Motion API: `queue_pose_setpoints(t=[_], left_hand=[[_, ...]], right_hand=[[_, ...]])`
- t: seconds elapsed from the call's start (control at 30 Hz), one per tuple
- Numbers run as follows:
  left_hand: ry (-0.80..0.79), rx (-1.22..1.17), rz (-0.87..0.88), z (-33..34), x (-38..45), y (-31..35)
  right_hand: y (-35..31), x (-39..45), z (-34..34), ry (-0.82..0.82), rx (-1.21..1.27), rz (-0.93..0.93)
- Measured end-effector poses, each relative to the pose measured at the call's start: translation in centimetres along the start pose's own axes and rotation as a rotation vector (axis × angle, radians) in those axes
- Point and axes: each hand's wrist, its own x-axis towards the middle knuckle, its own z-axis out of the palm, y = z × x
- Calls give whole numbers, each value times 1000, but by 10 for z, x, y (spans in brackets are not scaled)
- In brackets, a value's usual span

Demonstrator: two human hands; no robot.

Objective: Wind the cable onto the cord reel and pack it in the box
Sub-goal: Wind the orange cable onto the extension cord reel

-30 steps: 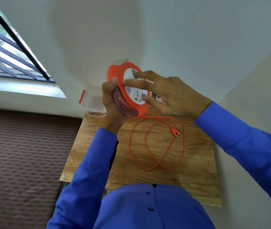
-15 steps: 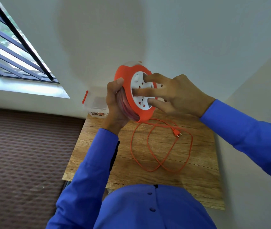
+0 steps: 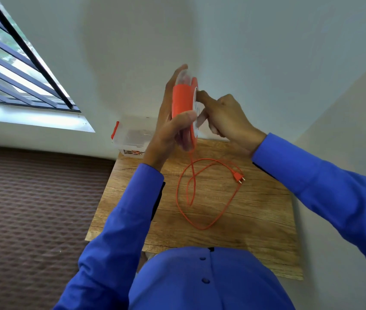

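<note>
I hold an orange cord reel [image 3: 182,100] edge-on above the far end of the wooden table [image 3: 255,211]. My left hand [image 3: 168,133] grips its rim, thumb across the orange handle. My right hand [image 3: 224,117] presses fingers against the reel's white socket face. An orange cable [image 3: 200,198] hangs from the reel's bottom and lies in loose loops on the table, ending in an orange two-pin plug [image 3: 238,176]. A clear plastic box [image 3: 133,137] with an orange latch stands at the table's far left corner, partly hidden behind my left hand.
White walls close in behind and on the right of the table. A barred window [image 3: 21,70] is at the upper left. Brown patterned flooring [image 3: 32,209] lies left of the table.
The reel has turned from showing its white socket face to standing edge-on and has risen. The loose loops on the table have shrunk and the plug has shifted.
</note>
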Motion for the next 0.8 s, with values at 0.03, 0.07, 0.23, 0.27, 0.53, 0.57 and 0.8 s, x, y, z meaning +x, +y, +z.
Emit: queue_pose_setpoints(t=[0.03, 0.07, 0.23, 0.27, 0.53, 0.57, 0.8], left_hand=[[-16, -18, 11, -1, 0, 1], [-17, -50, 31, -1, 0, 1], [19, -204, 3, 2, -2, 1], [10, -269, -4, 2, -3, 2], [3, -339, -31, -4, -8, 11], [-1, -329, -39, -1, -8, 11], [-24, -252, -27, 3, -6, 11]], right_hand=[[-2, -1, 0, -48, 34, 50], [-3, -3, -1, -63, 21, 35], [-1, -20, -1, 186, -451, -635], [-1, -23, -1, 124, -504, -699], [14, -11, -20, -129, -803, -893], [15, -9, -19, -123, -732, -881], [15, -6, -10, 1, -239, -590]])
